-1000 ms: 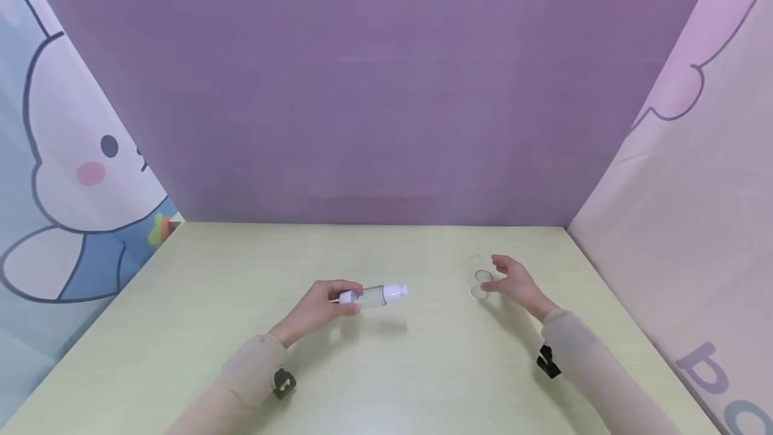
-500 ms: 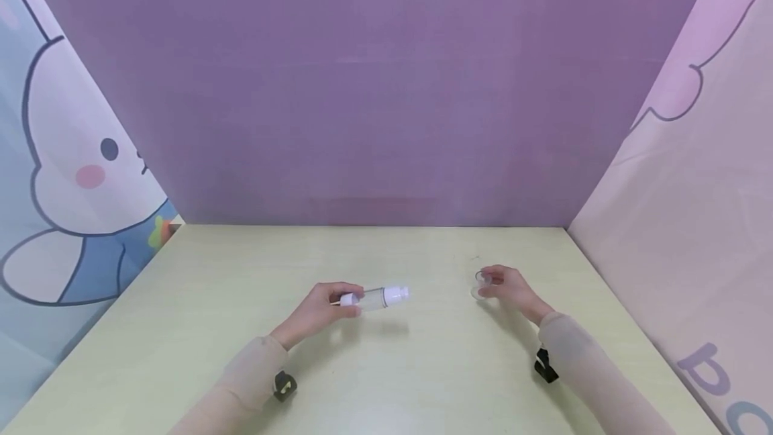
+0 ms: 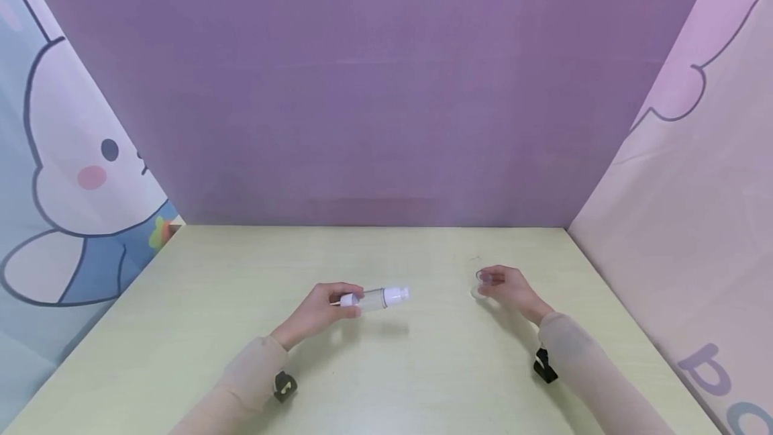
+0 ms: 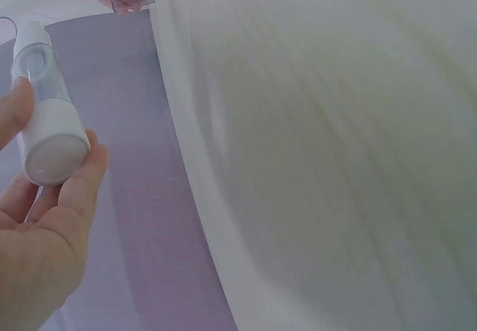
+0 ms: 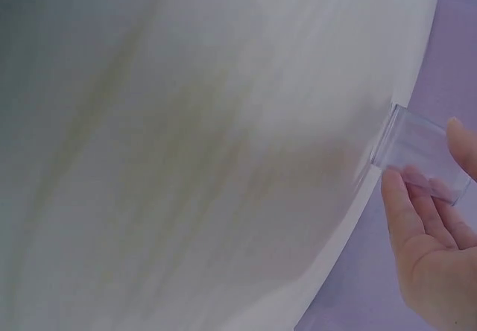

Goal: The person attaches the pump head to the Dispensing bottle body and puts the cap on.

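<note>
My left hand (image 3: 320, 307) pinches a pump bottle (image 3: 374, 299) by its white base, thumb on one side and fingers on the other. The bottle lies sideways above the table, its clear middle and white top pointing right. In the left wrist view the bottle's round base (image 4: 56, 159) faces the camera. Over to the right, my right hand (image 3: 512, 293) grips a small clear cup (image 3: 478, 292). The right wrist view has the cup (image 5: 417, 148) upright with its bottom at the tabletop, thumb on one side, fingers on the other.
The pale table (image 3: 386, 381) runs back to a purple panel (image 3: 386, 99). Printed cartoon curtains (image 3: 90, 153) hang at the left and right sides. A faint small mark (image 3: 475, 258) shows on the table behind the cup.
My right hand's fingers have come down and closed around the clear cup, which has stayed in place. The left hand and the bottle have hardly moved.
</note>
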Available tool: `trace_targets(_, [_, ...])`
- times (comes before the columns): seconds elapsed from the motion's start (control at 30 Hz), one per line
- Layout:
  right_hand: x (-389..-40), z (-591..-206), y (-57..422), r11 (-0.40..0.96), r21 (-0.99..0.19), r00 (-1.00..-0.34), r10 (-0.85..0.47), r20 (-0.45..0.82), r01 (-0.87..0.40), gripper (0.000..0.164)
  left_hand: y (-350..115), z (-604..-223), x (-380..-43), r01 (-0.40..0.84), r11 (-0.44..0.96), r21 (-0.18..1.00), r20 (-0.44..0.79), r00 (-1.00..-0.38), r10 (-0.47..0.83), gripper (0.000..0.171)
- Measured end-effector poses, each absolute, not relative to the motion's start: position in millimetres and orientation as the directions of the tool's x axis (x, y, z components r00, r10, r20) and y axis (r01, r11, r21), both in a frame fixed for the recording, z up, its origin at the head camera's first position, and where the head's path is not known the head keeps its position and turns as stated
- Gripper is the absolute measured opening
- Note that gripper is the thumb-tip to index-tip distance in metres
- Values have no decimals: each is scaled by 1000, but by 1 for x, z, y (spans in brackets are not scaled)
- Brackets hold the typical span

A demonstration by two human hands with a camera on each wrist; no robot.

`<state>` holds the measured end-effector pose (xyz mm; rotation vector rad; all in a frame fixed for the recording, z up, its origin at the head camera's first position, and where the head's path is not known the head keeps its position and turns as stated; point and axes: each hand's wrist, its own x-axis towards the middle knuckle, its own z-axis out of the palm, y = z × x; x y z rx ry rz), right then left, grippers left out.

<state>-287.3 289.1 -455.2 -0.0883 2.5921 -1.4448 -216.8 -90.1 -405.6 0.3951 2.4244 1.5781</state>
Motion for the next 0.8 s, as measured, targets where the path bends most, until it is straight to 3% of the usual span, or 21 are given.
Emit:
trace_targets(0.6, [-280,-444,278,473,-881,-993,-104,-57,2,51,-90,-406,-216,95,394,914,-48,-941,336,37])
trace_targets(0.8, [-280,-440,271,450,-893,-994,-100,-38,-11,50,-93,-422,-226,84,395,915,-45,-951,307,37])
